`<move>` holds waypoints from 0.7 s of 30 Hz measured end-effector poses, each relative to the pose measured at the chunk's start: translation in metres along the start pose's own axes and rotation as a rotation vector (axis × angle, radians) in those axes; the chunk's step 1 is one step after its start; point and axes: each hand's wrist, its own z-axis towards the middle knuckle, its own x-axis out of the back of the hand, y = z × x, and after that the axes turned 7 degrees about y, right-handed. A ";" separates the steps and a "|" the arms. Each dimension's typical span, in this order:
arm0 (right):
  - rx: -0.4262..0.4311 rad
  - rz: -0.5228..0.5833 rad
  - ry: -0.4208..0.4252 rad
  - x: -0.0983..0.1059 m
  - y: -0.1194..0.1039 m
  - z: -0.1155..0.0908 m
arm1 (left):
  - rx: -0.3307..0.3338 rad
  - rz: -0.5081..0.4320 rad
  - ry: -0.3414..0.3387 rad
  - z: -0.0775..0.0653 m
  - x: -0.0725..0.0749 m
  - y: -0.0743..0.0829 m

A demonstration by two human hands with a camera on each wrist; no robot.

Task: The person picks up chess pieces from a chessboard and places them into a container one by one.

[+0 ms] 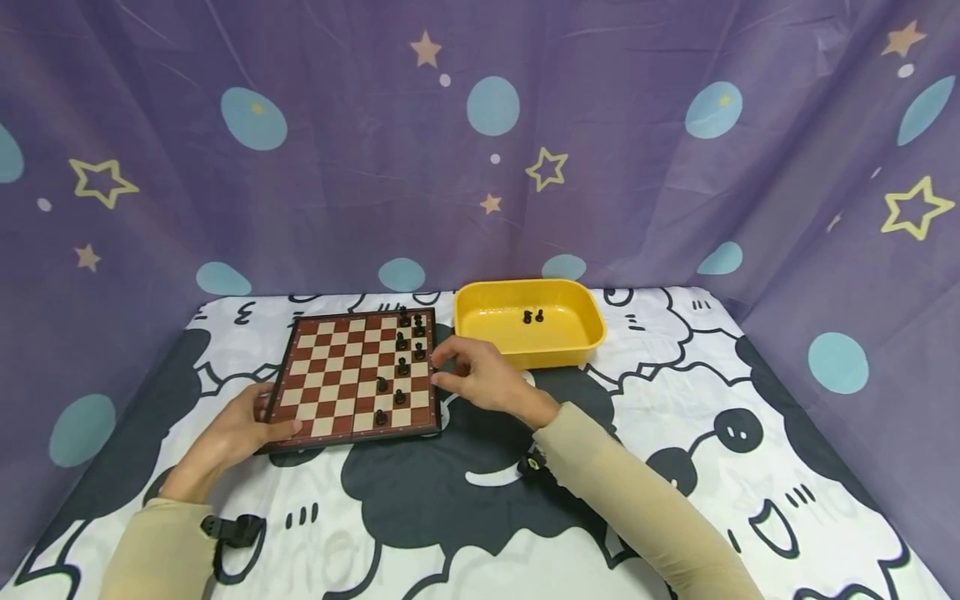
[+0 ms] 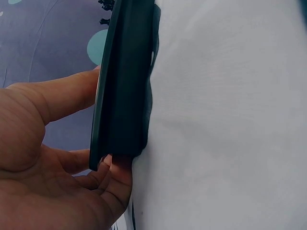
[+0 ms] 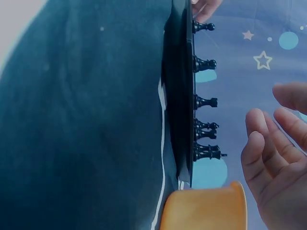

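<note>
Eight black chess pieces [image 1: 403,367] — likely light, hard and easily tipped, best pinched round the neck — stand on the right half of the chessboard [image 1: 318,365]. The left hand [image 1: 242,423] grips its left edge; the right hand's [image 1: 487,377] relaxed, seemingly unladen fingers hover at its right.

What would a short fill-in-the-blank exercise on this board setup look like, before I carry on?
1. The left hand has its ____ on top of the chessboard.
2. The chess pieces on the chessboard are all ____.
3. In the head view, the tray stands to the ____ of the chessboard.

Missing words: thumb; black; right.
</note>
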 end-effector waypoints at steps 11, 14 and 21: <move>-0.032 -0.016 -0.114 -0.014 0.002 0.013 | -0.002 0.006 0.000 0.001 0.000 0.000; -0.030 -0.028 -0.128 -0.019 0.002 0.017 | -0.002 0.012 0.003 0.002 0.000 0.000; -0.007 -0.065 -0.172 -0.027 -0.001 0.023 | 0.017 0.023 0.002 0.001 0.000 0.001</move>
